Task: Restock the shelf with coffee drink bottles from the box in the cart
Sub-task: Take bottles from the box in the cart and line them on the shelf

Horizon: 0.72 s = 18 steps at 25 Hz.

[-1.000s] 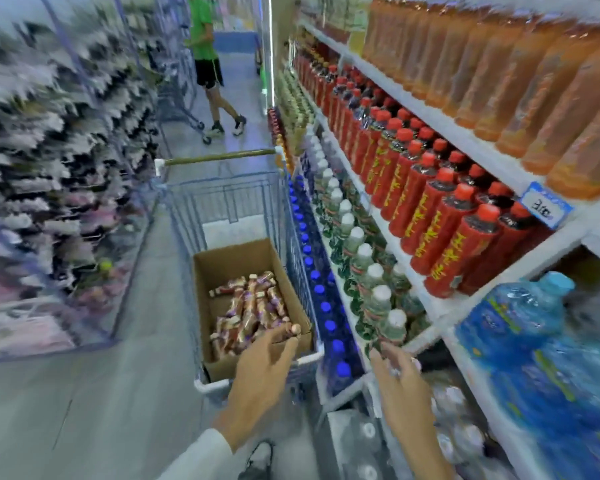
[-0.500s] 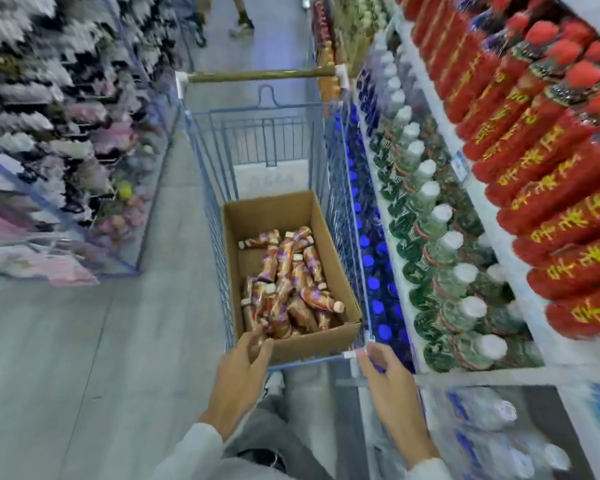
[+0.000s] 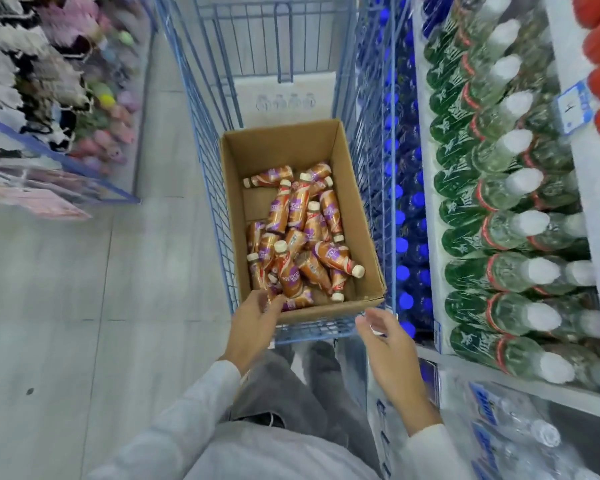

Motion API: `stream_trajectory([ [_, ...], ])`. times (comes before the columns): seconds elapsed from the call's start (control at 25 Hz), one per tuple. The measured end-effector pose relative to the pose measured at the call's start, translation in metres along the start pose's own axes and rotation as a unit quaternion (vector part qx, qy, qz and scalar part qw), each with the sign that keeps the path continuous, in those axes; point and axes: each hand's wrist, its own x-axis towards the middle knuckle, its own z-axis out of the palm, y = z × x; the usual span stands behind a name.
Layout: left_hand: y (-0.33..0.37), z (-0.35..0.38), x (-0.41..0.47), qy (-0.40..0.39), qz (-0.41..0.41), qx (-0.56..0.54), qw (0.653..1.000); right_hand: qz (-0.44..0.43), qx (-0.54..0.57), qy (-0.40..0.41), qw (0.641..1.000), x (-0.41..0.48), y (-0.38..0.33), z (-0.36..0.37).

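Nearest, the right hand (image 3: pixel 392 344) hangs open and empty just short of the cart's (image 3: pixel 205 168) near right corner. The left hand (image 3: pixel 257 323) reaches over the near wall of the box (image 3: pixel 357 188), fingers loosely spread at the closest coffee drink bottles (image 3: pixel 298 237), gripping none. Roughly 20 lie jumbled inside. None shows on the shelf (image 3: pixel 499 374) beyond, so most restocking looks undone.

The scene is lit brightly and evenly, with soft shadow held inside the box (image 3: pixel 352 202) and pale glare seen on the clear bottles (image 3: pixel 513 223) at the right. Straight lines are bent by wide-angle distortion toward the edges, and the hanging goods (image 3: pixel 49 81) at upper left are smeared by blur, while the centre is rendered sharper.
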Motion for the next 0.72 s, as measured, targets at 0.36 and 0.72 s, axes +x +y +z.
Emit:
stream_trajectory([
  [0.36,-0.008,0.088,0.144,-0.035,-0.193,0.006,0.98,0.031,0.024,-0.022,0.999,0.041,-0.017,0.004],
  [0.72,-0.008,0.087,0.138,0.039,-0.167,-0.108,0.979,0.099,0.077,-0.065,0.99,0.081,-0.025,0.029],
])
